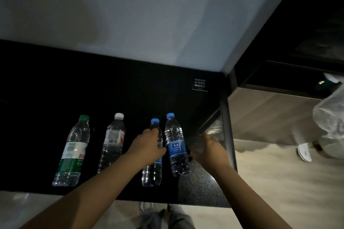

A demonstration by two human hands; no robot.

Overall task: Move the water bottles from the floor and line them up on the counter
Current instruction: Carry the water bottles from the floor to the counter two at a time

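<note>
Four water bottles stand upright in a row on the black counter. From the left they are a green-capped bottle, a white-capped bottle, a blue-capped bottle and a second blue-capped bottle with a blue label. My left hand grips the first blue-capped bottle around its upper half. At the right end of the row, my right hand is curled round a clear bottle, which is blurred and mostly hidden.
A small sign lies on the counter near its back right corner. A dark frame post borders the counter's right end. On the light floor to the right is another person's white shoe. A pale wall rises behind the counter.
</note>
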